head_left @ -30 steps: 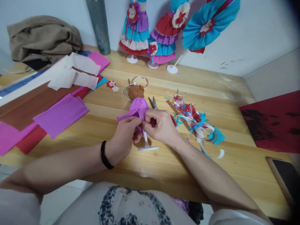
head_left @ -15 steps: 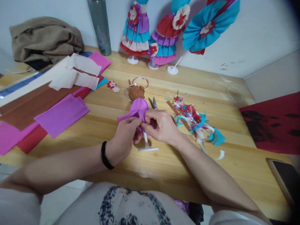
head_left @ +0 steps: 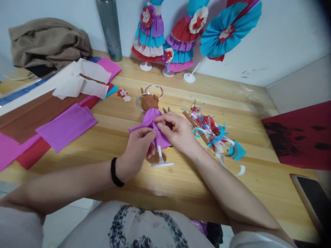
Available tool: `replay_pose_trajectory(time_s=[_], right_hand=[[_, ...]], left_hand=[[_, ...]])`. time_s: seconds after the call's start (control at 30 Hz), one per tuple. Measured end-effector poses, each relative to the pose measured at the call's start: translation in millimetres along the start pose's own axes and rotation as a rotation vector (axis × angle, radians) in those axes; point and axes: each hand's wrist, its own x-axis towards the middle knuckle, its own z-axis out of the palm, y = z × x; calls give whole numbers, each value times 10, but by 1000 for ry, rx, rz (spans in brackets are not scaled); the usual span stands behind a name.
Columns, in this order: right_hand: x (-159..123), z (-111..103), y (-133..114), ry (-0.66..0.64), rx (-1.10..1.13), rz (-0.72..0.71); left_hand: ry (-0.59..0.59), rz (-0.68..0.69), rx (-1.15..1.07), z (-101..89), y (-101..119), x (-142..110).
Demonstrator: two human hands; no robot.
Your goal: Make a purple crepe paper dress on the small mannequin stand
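Note:
A paper doll lies on the table with its brown head (head_left: 150,102) away from me and its white stand (head_left: 161,162) toward me. Purple crepe paper (head_left: 150,117) wraps its body as a skirt. My left hand (head_left: 138,148) pinches the paper's edge between thumb and forefinger, low on the skirt. Higher up and to the right, my right hand (head_left: 179,131) has thumb and forefinger closed on a fold of the same paper. Scissors (head_left: 166,110) lie partly hidden behind my right hand. Two round bands (head_left: 154,86) are around the doll's head.
Folded crepe paper sheets (head_left: 67,127) cover the left side. Paper scraps (head_left: 212,127) are heaped at right, near a phone (head_left: 310,196). Paper flowers (head_left: 122,93) lie beyond the doll. Finished dolls (head_left: 150,38), a blue fan-shaped piece (head_left: 230,31) and a bottle (head_left: 110,31) stand along the wall.
My right hand has moved up along the skirt, away from my left fingertips, uncovering more purple paper and covering more of the scissors. The left hand stays nearly in place.

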Motion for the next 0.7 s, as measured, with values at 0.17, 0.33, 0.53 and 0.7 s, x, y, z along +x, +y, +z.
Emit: replay_pose_trajectory(time_s=[0.17,0.33,0.53,0.7], right_hand=[[30,18,26,-21,31,46],[54,40,36,-29,150,169],[78,60,36,-54,147,185],[91,46,20,-67,15,51]], left_hand=[[-15,11,41,-4,-33,14],[-5,3,61,-9,-55,13],[-9,-4,60,-14,-44,8],[-18,-4,45,-23,-49,10]])
